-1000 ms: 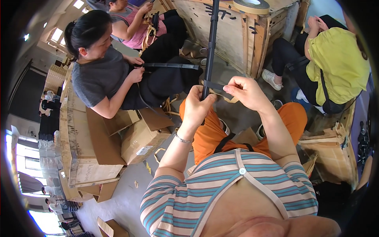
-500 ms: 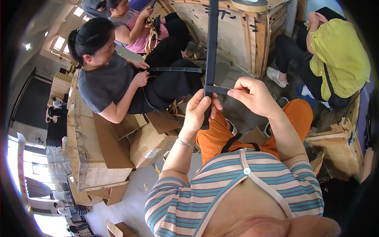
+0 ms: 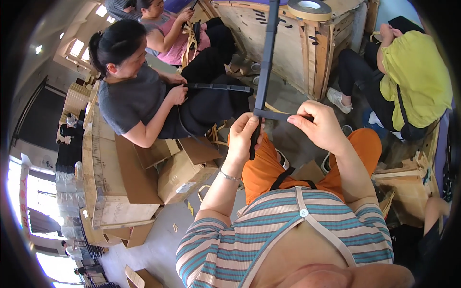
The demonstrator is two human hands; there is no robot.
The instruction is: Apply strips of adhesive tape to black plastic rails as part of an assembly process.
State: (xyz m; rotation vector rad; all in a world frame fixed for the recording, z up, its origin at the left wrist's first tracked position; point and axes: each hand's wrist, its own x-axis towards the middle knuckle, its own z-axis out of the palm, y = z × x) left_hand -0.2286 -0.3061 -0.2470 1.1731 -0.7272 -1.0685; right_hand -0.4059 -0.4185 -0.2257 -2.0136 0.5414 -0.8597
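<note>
A long dark bar (image 3: 267, 57) runs up and away from me, with bands across it at intervals. My left hand (image 3: 244, 137) is closed around its near end, thumb on top, and the tip sticks out below the fingers. A short strip of black tape (image 3: 274, 115) crosses the bar just above that thumb and stretches out to the right. Its free end is pinched between thumb and fingers of my right hand (image 3: 321, 127). The exact kind of the bar does not show.
A co-worker in grey (image 3: 129, 86) sits at the left, handling a similar dark bar (image 3: 218, 87). Ahead, a tape roll (image 3: 309, 16) lies on a wooden crate (image 3: 278, 48). A person in yellow (image 3: 415, 81) sits at the right. Open cardboard boxes (image 3: 185, 175) stand to my left.
My hands and the near end of the bar have shifted slightly right and down in the picture. The bar leans more to the right. The tape is still held out.
</note>
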